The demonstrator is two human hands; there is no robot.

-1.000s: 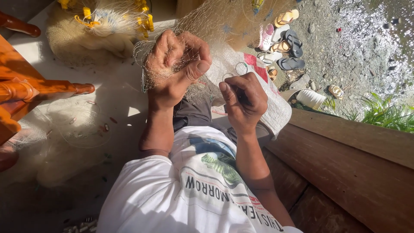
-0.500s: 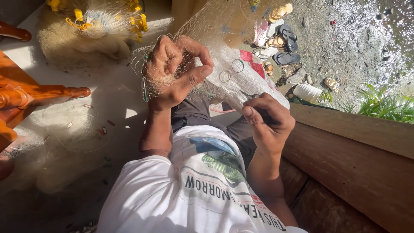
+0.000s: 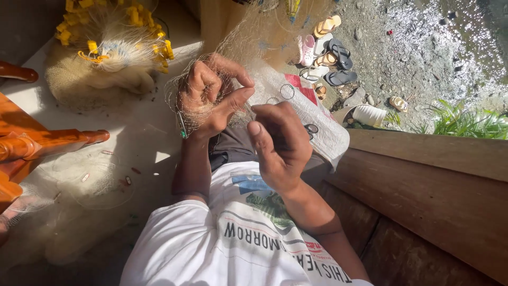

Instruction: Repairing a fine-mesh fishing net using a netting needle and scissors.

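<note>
Fine net bunched in left hand fingers, right hand fingers curled, grip unclear

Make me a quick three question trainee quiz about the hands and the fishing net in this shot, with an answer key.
1. True or false: the left hand grips bunched fishing net.
2. Which lies heaped on the floor beyond the hands? A) a net pile with yellow floats B) a coil of blue rope C) a metal bucket
3. Fill in: the right hand is raised just below the ____ hand, fingers curled; whether it pinches a tool or thread cannot be told.

Key: 1 true; 2 A; 3 left.
</note>
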